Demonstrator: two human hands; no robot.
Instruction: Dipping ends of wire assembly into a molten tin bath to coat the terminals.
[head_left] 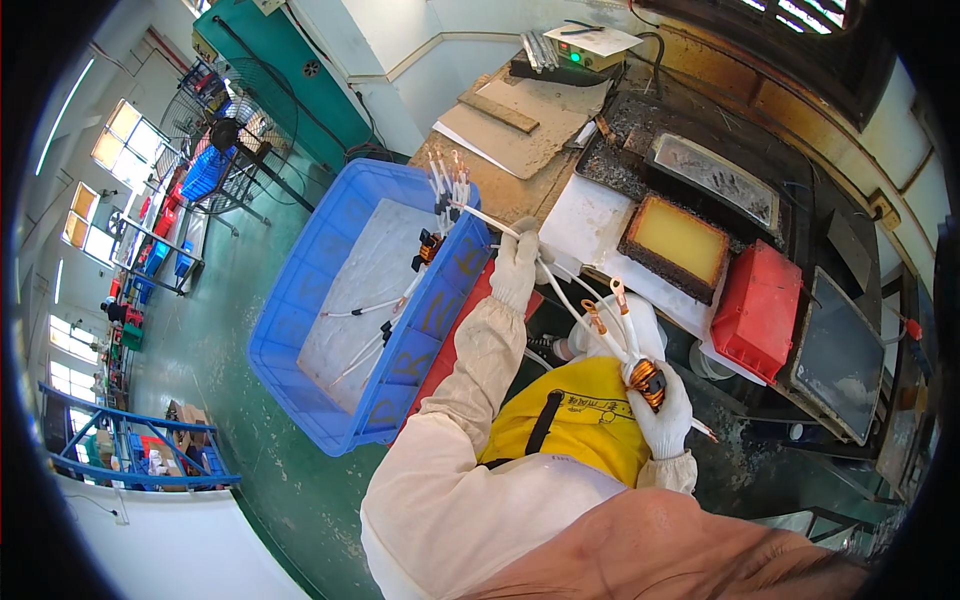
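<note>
My right hand (665, 410), in a white glove, is closed around a toroidal coil (648, 382) with copper windings and a black part. White leads rise from the coil, and two of them end in copper ring lugs (604, 309). Another lead end pokes out at the right, below my fingers. My left hand (515, 265), also gloved, grips white lead wires (560, 290) that run across from the coil. One lead's free end stretches past my left fingers toward the blue bin (400, 375). Similar coils (428, 250) with white leads lie in that bin, several lugs standing up at its far corner.
On the workbench at the right are a tray with a yellow block (677, 243), a rectangular metal-rimmed pot (715, 180) and a red plastic box (757, 310). Cardboard (530, 125) and a control box (583, 50) with a green light sit farther back. A fan (225, 133) stands at the left.
</note>
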